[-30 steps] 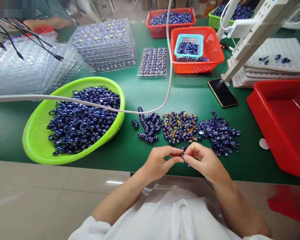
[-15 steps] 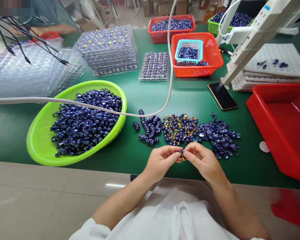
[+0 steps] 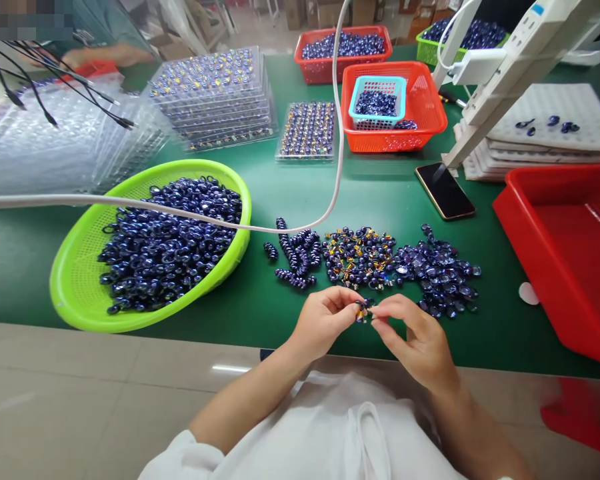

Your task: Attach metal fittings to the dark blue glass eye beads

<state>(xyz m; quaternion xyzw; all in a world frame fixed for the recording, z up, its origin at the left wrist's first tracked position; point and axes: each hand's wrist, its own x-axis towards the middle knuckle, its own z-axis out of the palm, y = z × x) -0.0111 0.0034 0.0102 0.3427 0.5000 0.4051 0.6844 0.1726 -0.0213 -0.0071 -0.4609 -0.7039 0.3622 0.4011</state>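
My left hand [image 3: 325, 319] pinches a small dark blue piece [image 3: 362, 309] with a bit of yellow, just above the green table's near edge. My right hand [image 3: 416, 337] sits close beside it, thumb and forefinger drawn together at the piece's right side; whether they grip anything I cannot make out. Just beyond the hands lie three heaps: stacked dark blue rings [image 3: 296, 252], small parts with yellow and orange bits [image 3: 360, 253], and flat blue pieces [image 3: 443, 270].
A lime basket [image 3: 75, 267] full of blue pieces sits left, under a white cable [image 3: 300, 223]. Clear trays [image 3: 213, 100] are stacked behind, with red baskets [image 3: 423, 100], a phone [image 3: 445, 190], a red bin [image 3: 555, 247] and white foam trays [image 3: 550, 120]. Another person's arm [image 3: 105, 57] is at far left.
My right hand has pulled slightly right and down, away from the left hand's fingertips. The small piece stays pinched in my left hand. The view has shifted a little.
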